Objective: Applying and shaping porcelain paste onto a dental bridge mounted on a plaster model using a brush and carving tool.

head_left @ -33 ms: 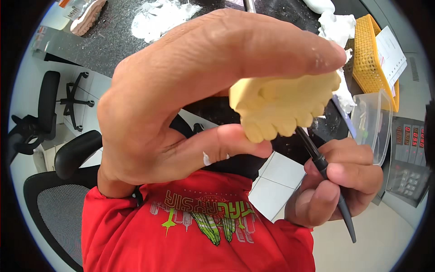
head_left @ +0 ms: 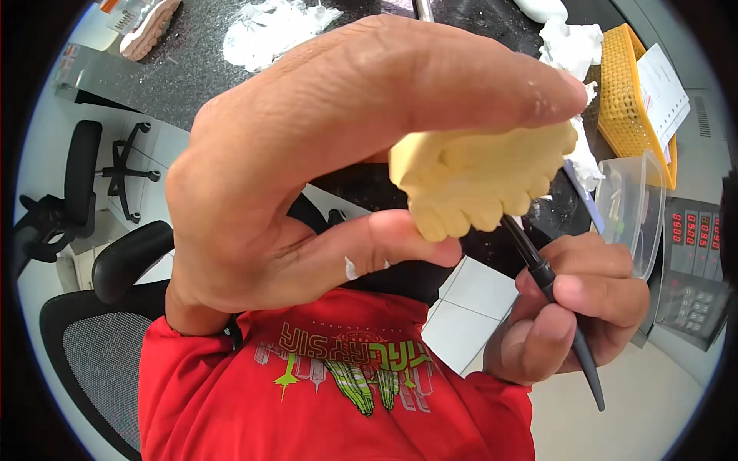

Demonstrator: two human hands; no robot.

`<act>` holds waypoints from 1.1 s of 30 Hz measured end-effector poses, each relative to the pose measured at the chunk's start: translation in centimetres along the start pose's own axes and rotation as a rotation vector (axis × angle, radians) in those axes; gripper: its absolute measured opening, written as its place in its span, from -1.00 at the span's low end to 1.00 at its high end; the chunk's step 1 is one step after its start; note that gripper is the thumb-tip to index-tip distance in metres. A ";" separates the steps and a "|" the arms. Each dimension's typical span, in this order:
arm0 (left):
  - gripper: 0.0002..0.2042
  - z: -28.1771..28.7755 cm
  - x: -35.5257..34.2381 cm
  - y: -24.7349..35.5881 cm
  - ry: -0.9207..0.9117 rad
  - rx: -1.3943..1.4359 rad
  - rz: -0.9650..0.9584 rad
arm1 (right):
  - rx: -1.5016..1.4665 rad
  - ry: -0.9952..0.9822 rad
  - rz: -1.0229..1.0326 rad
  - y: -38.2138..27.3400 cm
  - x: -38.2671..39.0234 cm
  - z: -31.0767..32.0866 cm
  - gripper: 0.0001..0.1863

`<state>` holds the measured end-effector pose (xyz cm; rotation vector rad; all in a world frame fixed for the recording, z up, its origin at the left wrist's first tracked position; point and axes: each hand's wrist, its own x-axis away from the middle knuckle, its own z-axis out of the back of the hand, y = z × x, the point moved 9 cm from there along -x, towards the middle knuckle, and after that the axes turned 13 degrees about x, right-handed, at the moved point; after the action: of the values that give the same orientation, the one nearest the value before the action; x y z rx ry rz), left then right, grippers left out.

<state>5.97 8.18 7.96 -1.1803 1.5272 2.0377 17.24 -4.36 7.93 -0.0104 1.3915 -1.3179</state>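
Note:
My left hand [head_left: 300, 146] grips a pale yellow dental cast [head_left: 484, 180] between a finger along its top and a fingertip at its lower left. A row of moulded teeth points down along the cast's lower edge. Small white smears mark the skin of this hand. To the right and lower, my right hand [head_left: 576, 307] pinches a slim black tool [head_left: 543, 275] with a tapered grey-black tail. The tool's far end meets the lower edge of the teeth in the picture; whether it touches them I cannot tell.
White plaster-like residue [head_left: 273, 34] lies on the dark speckled worktop [head_left: 173, 81]. At the right stand a yellow woven basket [head_left: 621, 84] with papers, a clear plastic box [head_left: 649, 219] and a device with red digits [head_left: 696, 230]. Office chairs [head_left: 104, 369] stand at the left.

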 end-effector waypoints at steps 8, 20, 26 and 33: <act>-0.33 -0.3 0.0 0.0 -0.052 -0.034 -0.004 | 0.041 0.014 0.007 -0.1 0.2 0.1 -0.79; -0.35 -0.1 -0.2 0.1 -0.015 -0.073 0.030 | 0.075 0.025 0.008 -0.5 0.1 -0.1 -0.80; -0.36 -0.3 -0.1 0.0 -0.049 -0.090 -0.015 | 0.086 0.064 -0.006 -0.4 0.2 0.0 -0.82; -0.36 -0.9 -0.8 0.9 0.126 -0.046 0.197 | 0.096 0.034 0.006 -0.3 0.0 -0.1 -0.83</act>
<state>6.23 7.22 9.07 -1.2401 1.7267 2.1703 16.95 -4.42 8.06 0.0811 1.3547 -1.3845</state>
